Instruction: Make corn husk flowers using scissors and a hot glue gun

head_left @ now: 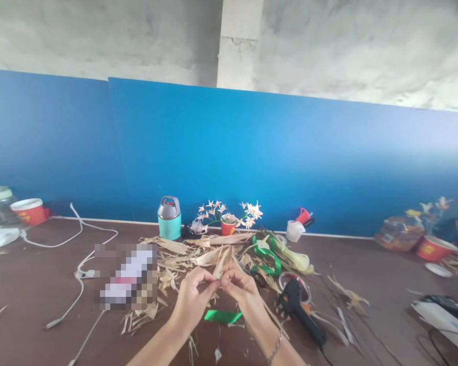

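Note:
My left hand (194,294) and my right hand (241,291) meet at the middle of the table, thumbs and forefingers pinched together. Between their fingertips is a pale piece of dried husk (222,263), its upper part showing above the fingers; the pinched end is mostly hidden. A heap of dry husk strips (171,262) spreads behind and left of my hands. Below them lies a short piece of green ribbon (223,316). To the right of my right hand, a black glue gun (303,315) rests beside a roll of tape (307,285).
At the back stand a turquoise flask (170,223), a red cup (228,227) with husk flowers, and a white cup (294,231) holding red-handled scissors. Curled green ribbon (277,264) lies among the husks. A white cable (80,290) runs along the left, near a blurred-out object (129,277).

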Tool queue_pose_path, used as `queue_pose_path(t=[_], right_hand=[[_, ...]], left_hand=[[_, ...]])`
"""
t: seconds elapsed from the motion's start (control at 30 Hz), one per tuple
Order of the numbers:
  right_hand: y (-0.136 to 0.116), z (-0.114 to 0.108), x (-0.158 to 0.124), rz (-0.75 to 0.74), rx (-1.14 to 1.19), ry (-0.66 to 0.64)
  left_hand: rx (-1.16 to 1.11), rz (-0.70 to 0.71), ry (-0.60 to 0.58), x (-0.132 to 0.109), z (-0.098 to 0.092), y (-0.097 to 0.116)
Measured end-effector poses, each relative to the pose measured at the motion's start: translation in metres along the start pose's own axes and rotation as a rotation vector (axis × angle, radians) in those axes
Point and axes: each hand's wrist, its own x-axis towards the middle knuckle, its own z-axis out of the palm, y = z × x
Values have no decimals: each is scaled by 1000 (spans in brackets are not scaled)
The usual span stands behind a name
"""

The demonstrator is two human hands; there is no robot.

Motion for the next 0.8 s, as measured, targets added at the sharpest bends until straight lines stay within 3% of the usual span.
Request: queue_pose_path(t=[0.23,0.33,0.47,0.7,0.8], right_hand=[[16,7,0,163,264,91],[17,1,3,161,204,165],[15,-9,5,81,-38,248],[5,-4,0,-53,-215,68],[5,-1,-1,-77,-318,47]], left_hand=[[-195,-193,-14,0,5,1],[-316,-274,-17,0,3,6],[-431,-334,-34,0,1,10],[-509,-345,-74,0,2,6],[-440,-310,-33,0,3,4]])
